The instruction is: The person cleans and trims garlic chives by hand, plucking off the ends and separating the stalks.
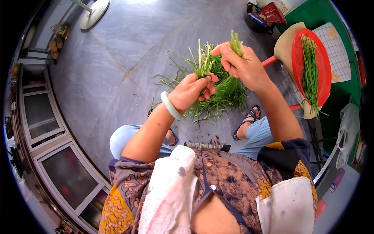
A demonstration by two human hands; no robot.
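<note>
Thin green stalks with pale cut ends stand up out of my left hand (193,89), whose fingers are closed round the bunch (202,69). A pale bangle (170,105) circles that wrist. My right hand (245,66), up and to the right, pinches a smaller bunch of stalks (235,43) between thumb and fingers. Below and behind both hands a loose heap of green stalks (230,95) lies on the grey floor, with strays spreading to its left. The hands are apart.
On the right, a red oval tray (326,74) holds long green stalks (309,66) lying lengthwise. A dark pot (255,23) is at the upper right. Glass-fronted cabinets (41,113) line the left side. A round white stand base (94,15) is at the upper left. Sandalled feet flank the heap.
</note>
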